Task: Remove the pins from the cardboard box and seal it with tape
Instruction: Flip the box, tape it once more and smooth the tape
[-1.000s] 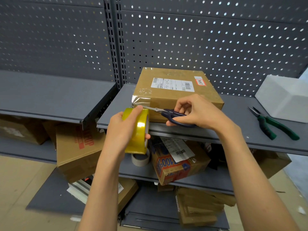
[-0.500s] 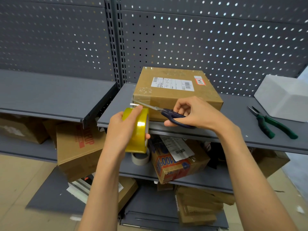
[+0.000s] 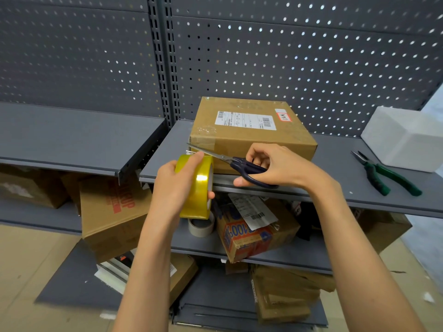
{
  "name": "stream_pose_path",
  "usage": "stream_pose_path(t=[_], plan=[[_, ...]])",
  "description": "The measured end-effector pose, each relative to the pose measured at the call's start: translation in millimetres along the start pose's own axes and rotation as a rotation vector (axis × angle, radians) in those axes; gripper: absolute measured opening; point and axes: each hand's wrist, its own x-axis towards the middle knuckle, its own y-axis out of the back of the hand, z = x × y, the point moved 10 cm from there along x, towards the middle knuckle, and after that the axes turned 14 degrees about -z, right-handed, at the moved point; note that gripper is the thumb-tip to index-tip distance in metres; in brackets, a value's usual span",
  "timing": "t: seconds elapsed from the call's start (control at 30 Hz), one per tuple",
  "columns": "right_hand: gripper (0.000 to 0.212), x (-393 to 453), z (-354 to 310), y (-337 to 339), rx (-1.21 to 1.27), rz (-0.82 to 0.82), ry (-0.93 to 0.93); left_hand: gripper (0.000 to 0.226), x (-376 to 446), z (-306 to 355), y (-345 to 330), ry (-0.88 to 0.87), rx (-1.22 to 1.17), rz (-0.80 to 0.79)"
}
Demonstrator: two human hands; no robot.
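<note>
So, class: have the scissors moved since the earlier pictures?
Yes. The scissors tilted: their tips rose up the cardboard box's taped front-left corner.

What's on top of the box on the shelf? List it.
On the box: a white shipping label, a small red-edged sticker and clear tape over its front-left corner. Nothing else rests on it. The right hand covers part of its front face only.

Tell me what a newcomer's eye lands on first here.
The yellow tape roll in the left hand, mid-frame, in front of the shelf. Beside it the right hand works scissors, blades reaching the tape by the box. Green pliers lie on the shelf at right.
</note>
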Motion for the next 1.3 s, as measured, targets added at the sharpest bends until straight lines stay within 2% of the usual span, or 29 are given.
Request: stream_pose_path(t=[0.5,0.83,1.0,1.1,1.23,1.3], plan=[[0.049,-2.3,-12.6,-7.5,0.001,0.033,0.043,0.022,-14.5,-1.1,11.6,0.019,0.000,0.030],[0.047,-23.5,-18.9,9.3,0.050,0.286,0.090,0.021,-24.8,16.8,9.0,-0.066,0.012,0.001],[0.049,-44.3,-11.2,22.1,0.071,0.359,0.069,0.022,-24.8,22.6,-4.8,-0.085,0.030,-0.036],[0.048,-58.0,-3.9,29.7,0.062,0.390,0.043,0.022,-24.3,23.7,-15.8,-0.080,0.040,-0.072],[0.048,-90.9,17.9,58.1,0.101,0.551,-0.003,0.029,-24.3,19.5,-26.0,-0.053,0.090,-0.113],[0.049,-105.1,29.3,70.0,0.060,0.579,-0.066,0.028,-23.2,17.3,-27.0,-0.051,0.083,-0.106]])
